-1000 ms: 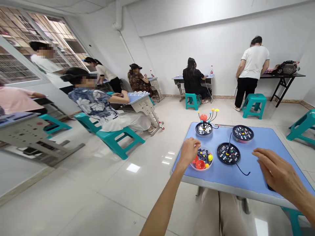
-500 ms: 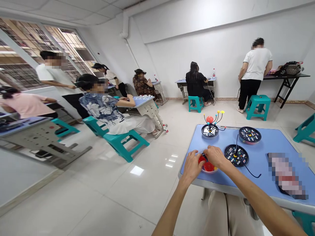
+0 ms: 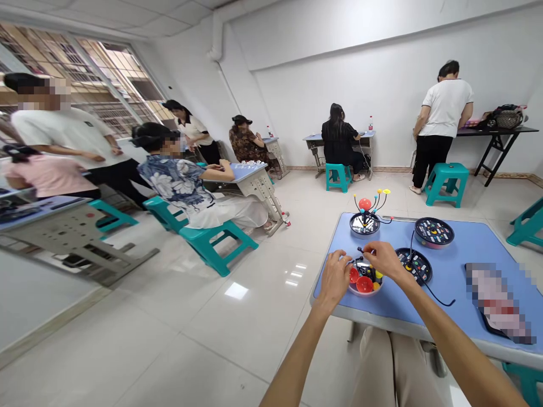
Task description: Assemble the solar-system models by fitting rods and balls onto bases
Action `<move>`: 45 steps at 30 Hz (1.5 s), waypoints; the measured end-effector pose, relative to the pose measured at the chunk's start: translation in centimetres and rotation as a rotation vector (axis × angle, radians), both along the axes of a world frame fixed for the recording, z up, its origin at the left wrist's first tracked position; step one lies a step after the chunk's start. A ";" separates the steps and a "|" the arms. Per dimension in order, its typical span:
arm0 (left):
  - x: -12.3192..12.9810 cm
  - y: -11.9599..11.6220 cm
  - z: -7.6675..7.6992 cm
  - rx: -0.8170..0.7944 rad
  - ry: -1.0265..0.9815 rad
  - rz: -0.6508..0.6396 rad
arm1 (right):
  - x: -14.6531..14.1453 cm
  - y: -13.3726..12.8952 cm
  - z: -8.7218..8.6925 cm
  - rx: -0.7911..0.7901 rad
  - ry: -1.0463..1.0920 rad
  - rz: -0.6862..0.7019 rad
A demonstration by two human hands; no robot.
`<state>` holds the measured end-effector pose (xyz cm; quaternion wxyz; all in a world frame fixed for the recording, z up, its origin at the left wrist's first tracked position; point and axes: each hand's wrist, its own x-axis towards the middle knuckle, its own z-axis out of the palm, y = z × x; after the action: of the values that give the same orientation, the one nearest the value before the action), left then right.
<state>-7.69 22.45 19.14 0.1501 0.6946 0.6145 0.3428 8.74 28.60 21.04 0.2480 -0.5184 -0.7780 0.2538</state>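
Note:
A small round bowl (image 3: 365,285) holds red cups, yellow balls and black parts. My left hand (image 3: 335,277) curls at its left rim, and what the fingers touch is hidden. My right hand (image 3: 384,260) is raised over the bowl's far side, pinching a thin black piece (image 3: 360,249). Beyond them stands a planet model (image 3: 367,212) with a red ball and yellow balls on black wire arms. A black dotted disc (image 3: 414,265) with a rod and cable lies right of my right hand. Another dotted disc (image 3: 434,232) sits farther back.
The blue table (image 3: 449,288) has a pixelated flat object (image 3: 496,302) at its right. Its near edge lies over my knees. Several people sit or stand at other desks, and a person (image 3: 55,124) stands at the left. Teal stools (image 3: 445,183) stand around.
My right hand has moved from the table's right side to the bowl, then lifted slightly with the black piece. My left hand stays at the bowl. The view has shifted slightly.

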 end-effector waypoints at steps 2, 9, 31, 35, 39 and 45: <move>0.7 0.3 0.5 0.025 -0.070 -0.016 | 0.7 0.0 0.0 -0.054 0.167 -0.024; 2.5 1.8 0.9 0.016 -0.480 -0.045 | 1.0 -1.1 0.4 -0.257 0.603 0.028; -0.4 0.6 -0.6 -0.001 -0.856 0.017 | -0.8 -1.1 0.2 -0.139 0.051 0.112; -0.8 0.6 -0.7 0.000 -0.860 0.057 | -1.2 -1.2 -0.3 -0.063 -0.204 0.033; -0.9 0.5 -0.8 -0.013 -0.868 0.068 | -2.3 -1.4 -0.7 -0.045 -0.325 0.061; -0.6 0.4 -0.4 -0.043 -0.917 0.045 | -1.9 -0.9 -0.7 -0.032 -0.171 0.033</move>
<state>-8.28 22.80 18.71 0.4134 0.4542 0.5065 0.6052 6.81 27.73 20.38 0.1680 -0.5294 -0.8006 0.2249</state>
